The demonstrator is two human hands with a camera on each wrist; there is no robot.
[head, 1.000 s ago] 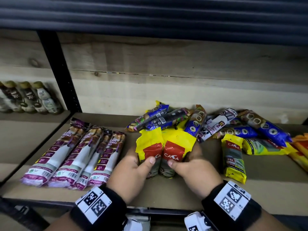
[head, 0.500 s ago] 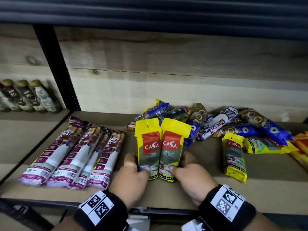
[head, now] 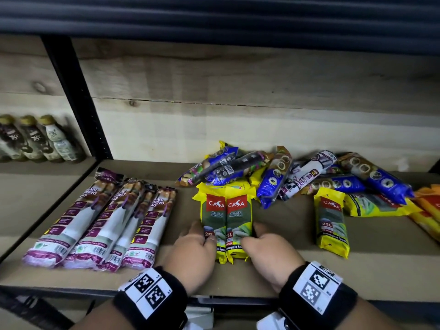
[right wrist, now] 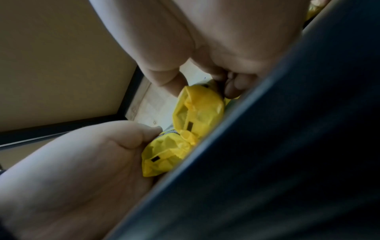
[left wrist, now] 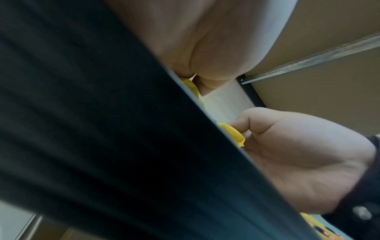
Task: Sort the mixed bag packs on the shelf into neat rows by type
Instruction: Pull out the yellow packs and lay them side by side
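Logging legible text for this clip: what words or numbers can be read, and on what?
"CASA", "25L": left held yellow pack, under left hand.
"CASA": right held yellow pack, under right hand.
"CASA", "25L": loose yellow pack.
"RAW ... AG" (cut off): purple packs.
Blue packs, bottles: unreadable.

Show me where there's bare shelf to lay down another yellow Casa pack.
Bare board lies between the two held Casa packs and the lone Casa pack, right of the right hand. A narrower strip separates the drawstring bag packs from the left hand. The back is crowded: blue packs heaped, touching the pair's tops.
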